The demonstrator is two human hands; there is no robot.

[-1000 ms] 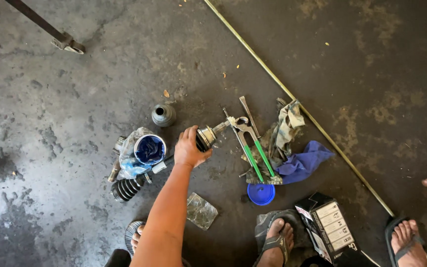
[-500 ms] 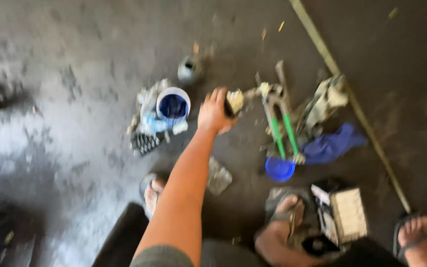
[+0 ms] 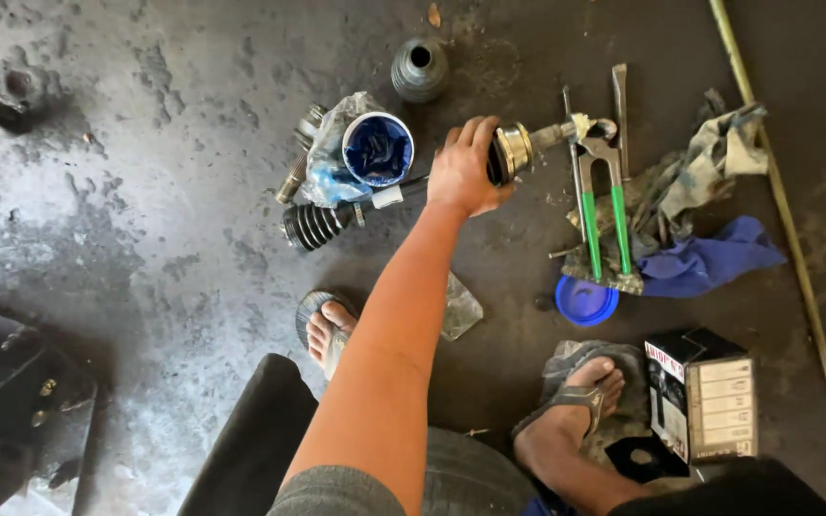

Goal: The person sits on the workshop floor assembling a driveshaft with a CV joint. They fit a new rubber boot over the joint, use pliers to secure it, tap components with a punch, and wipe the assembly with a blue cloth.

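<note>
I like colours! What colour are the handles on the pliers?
Green, on the pliers, seen in the head view.

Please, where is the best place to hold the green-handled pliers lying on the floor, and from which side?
Probably the two green handles of the pliers, from above. They lie flat, side by side and uncovered, pointing toward the blue lid; the metal head lies close to the joint.

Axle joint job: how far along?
Done: grease tub stands open, its blue lid off; ribbed boot sits at the shaft's far end. In hand: left hand grips the metal joint. Remaining, likely: loose boot and green-handled pliers lie untouched.
</note>
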